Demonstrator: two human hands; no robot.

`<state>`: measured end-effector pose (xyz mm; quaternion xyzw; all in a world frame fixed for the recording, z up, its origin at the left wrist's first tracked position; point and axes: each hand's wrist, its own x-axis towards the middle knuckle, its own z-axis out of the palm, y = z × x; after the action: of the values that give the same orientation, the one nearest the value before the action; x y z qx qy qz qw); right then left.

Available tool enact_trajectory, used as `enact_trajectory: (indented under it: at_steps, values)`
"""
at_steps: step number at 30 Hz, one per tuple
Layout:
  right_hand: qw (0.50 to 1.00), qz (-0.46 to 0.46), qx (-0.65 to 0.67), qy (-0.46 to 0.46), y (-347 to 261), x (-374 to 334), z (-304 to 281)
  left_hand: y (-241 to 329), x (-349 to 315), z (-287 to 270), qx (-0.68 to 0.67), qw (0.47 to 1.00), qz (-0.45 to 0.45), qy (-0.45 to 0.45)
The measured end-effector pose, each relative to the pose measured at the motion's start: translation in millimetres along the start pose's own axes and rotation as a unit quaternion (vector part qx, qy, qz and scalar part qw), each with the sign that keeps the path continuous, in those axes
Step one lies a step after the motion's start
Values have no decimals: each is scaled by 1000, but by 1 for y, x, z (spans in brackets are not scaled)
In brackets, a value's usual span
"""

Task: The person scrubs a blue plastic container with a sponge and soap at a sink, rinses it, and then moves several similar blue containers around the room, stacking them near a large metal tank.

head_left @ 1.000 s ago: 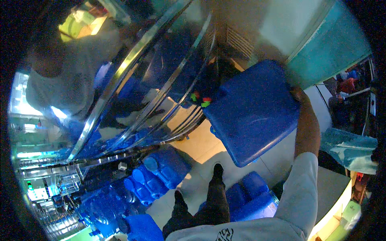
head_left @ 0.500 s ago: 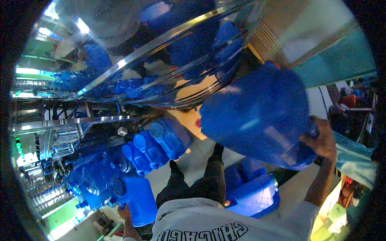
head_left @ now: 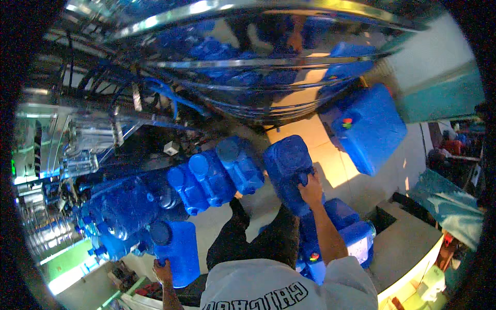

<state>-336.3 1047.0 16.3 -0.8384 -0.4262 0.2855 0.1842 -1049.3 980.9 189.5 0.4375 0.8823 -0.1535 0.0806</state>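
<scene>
Two jugs, well apart: the dark jug [head_left: 285, 168], forward-left of the right hand [head_left: 311, 194], long axis roughly fore-and-aft — fingers clasping it; the capped jug [head_left: 181, 253], just right of the left hand [head_left: 163, 271] — fingers touching, closure unclear.

1. On my remote feed, the right hand [head_left: 311, 191] clasps a blue canister [head_left: 287, 157].
2. My left hand [head_left: 163, 270] grips a dark-capped jug [head_left: 180, 253].
3. Toward the floor's [head_left: 390, 186] far right edge, I see a bigger blue container [head_left: 378, 132].
</scene>
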Motion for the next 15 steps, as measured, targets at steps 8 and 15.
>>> enact_trajectory:
  at_steps: [8,15]
  values:
    - [997,80,8,-16,21,36,215,-42,-34,-21,52,996,-18,73]
    - [996,80,22,11,49,82,273,-89,-46,-8,-25,995,9,98]
